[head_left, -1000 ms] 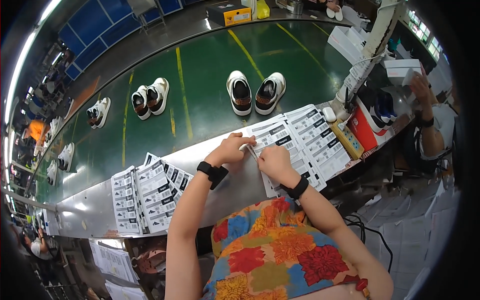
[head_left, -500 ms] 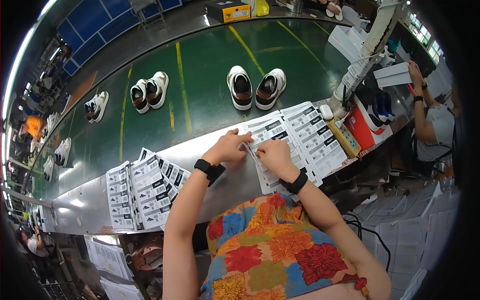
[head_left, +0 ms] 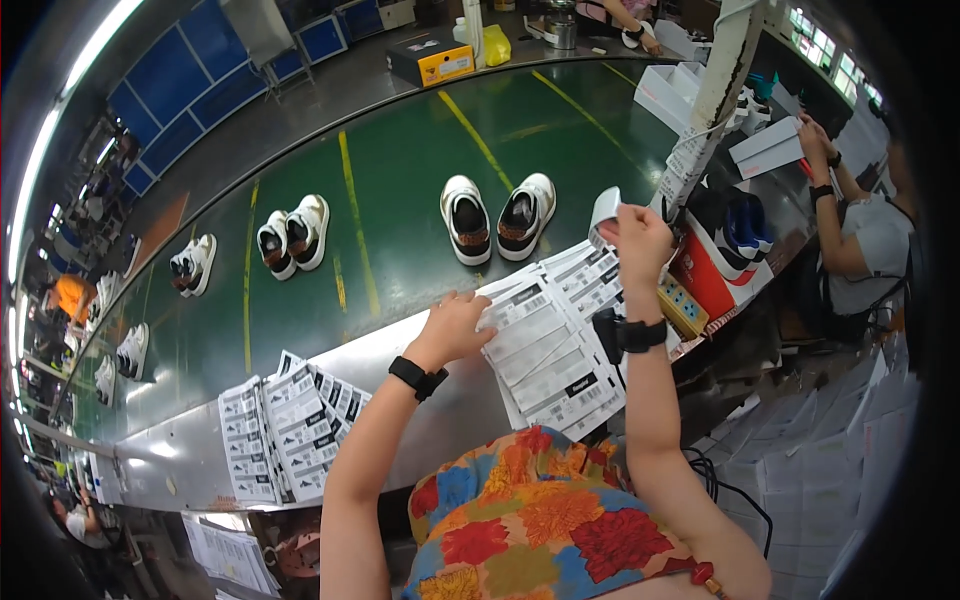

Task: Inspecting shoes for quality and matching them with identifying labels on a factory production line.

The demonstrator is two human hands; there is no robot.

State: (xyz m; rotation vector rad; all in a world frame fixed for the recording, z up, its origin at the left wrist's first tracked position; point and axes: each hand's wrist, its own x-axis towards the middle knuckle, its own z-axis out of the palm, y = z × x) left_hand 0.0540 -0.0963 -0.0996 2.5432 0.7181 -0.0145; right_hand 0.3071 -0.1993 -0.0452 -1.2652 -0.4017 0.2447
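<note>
My right hand (head_left: 643,248) is raised over the far edge of the label sheets, its fingers pinching a curled white sticker label (head_left: 605,215). Below it lies a stack of printed label sheets (head_left: 555,355); several strips on the top sheet are bare backing. Flat and open, my left hand (head_left: 456,330) rests its fingertips on the left edge of that stack. Just beyond the sheets stands a pair of white and black sneakers (head_left: 498,222) with spotted brown heel patches. Both wrists wear black bands.
More label sheets (head_left: 300,430) lie on the metal ledge (head_left: 395,350) to the left. Other sneakers (head_left: 293,238) stand along the green conveyor belt (head_left: 400,215). A white post (head_left: 705,130) rises at right, near a power strip (head_left: 682,305). A co-worker (head_left: 865,235) holds a white box.
My right hand has lifted off the sheets, up and to the right, carrying a peeled sticker label. My left hand stays by the sheets' left edge. The view has shifted slightly.
</note>
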